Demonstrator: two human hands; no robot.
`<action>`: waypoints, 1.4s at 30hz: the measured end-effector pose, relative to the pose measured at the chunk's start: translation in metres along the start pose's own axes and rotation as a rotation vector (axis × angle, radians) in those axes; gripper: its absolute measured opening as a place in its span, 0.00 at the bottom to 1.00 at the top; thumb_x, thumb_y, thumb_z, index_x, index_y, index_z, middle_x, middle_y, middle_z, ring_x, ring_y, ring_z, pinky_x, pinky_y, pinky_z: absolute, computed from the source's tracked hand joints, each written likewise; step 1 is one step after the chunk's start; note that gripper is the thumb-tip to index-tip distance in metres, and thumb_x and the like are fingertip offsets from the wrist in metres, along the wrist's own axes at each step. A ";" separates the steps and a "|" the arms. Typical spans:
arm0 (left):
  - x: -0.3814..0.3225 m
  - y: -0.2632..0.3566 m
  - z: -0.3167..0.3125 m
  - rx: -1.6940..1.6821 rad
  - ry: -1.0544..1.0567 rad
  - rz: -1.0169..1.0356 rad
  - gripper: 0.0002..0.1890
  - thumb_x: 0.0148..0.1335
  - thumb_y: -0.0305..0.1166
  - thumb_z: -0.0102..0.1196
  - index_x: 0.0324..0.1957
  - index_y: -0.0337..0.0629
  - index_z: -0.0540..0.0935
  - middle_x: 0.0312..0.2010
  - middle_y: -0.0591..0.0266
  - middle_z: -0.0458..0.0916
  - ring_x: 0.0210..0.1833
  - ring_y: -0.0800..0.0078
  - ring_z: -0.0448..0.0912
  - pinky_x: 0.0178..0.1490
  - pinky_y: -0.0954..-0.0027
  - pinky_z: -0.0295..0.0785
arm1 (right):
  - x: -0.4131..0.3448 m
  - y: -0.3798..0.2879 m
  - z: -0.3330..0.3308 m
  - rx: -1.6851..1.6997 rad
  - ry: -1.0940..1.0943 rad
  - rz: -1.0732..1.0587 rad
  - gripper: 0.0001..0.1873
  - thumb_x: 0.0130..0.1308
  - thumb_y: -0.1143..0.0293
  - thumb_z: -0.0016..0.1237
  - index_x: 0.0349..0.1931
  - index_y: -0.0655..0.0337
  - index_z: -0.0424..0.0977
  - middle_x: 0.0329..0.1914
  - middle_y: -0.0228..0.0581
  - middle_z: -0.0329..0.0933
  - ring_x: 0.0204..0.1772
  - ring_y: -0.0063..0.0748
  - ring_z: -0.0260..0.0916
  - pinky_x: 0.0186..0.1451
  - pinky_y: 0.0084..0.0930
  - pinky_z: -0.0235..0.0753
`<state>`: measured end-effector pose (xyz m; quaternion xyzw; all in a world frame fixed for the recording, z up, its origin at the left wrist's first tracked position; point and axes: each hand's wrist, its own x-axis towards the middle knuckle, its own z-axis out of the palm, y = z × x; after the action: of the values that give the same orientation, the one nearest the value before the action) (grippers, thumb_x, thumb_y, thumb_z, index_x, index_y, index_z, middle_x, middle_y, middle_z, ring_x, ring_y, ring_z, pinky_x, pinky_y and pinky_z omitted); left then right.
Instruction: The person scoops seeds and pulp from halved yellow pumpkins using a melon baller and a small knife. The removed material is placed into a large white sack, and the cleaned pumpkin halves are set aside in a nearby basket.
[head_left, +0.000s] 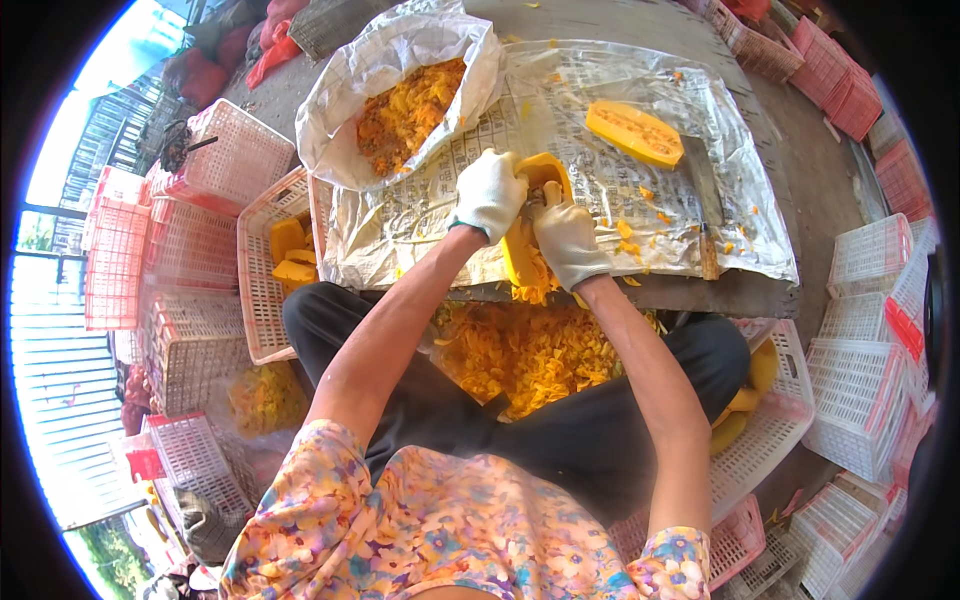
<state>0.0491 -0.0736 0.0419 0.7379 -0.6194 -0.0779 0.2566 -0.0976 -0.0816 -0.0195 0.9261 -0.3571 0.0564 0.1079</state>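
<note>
My left hand (490, 191), in a white knit glove, grips the side of a hollowed yellow squash half (551, 166) that slants over the near edge of the work surface. In a matching glove, my right hand (571, 236) is curled inside the squash around a small metal tool (535, 196), mostly hidden by the fingers. Orange stringy shavings (534, 281) hang from the squash's lower end. Further right lies another squash half (634, 133), cut face up with its seedy pulp showing. Beside it rests a cleaver (703, 184) with a wooden handle.
Printed white sacking (420, 240) covers the work surface. An open white sack (319, 124) holds orange pulp. Shavings (540, 356) fill a container between my knees. Cut squash pieces sit in a left crate (251, 300), whole squash in a right crate (780, 420). Stacked plastic crates (855, 397) line both sides.
</note>
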 end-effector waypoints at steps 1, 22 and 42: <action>0.001 -0.001 0.001 -0.004 -0.003 -0.006 0.12 0.57 0.38 0.58 0.40 0.42 0.85 0.35 0.45 0.83 0.41 0.48 0.81 0.47 0.54 0.76 | -0.004 -0.003 0.001 0.064 0.051 0.005 0.11 0.69 0.73 0.44 0.47 0.68 0.75 0.25 0.47 0.75 0.23 0.42 0.75 0.26 0.34 0.76; -0.001 0.018 0.000 0.059 -0.051 -0.026 0.11 0.56 0.34 0.58 0.37 0.38 0.83 0.38 0.44 0.82 0.42 0.47 0.81 0.47 0.56 0.76 | -0.058 -0.002 -0.039 1.126 0.189 0.889 0.20 0.57 0.75 0.60 0.50 0.74 0.75 0.45 0.53 0.80 0.42 0.42 0.80 0.45 0.33 0.78; -0.022 0.019 0.001 0.064 0.136 0.108 0.08 0.54 0.29 0.59 0.36 0.39 0.78 0.36 0.44 0.78 0.39 0.47 0.80 0.42 0.52 0.76 | -0.064 -0.046 -0.020 1.076 0.120 1.028 0.13 0.64 0.68 0.53 0.44 0.69 0.76 0.35 0.61 0.81 0.37 0.60 0.79 0.42 0.45 0.76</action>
<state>0.0268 -0.0551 0.0457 0.7147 -0.6416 0.0064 0.2782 -0.1140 -0.0020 -0.0188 0.5627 -0.6615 0.3173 -0.3810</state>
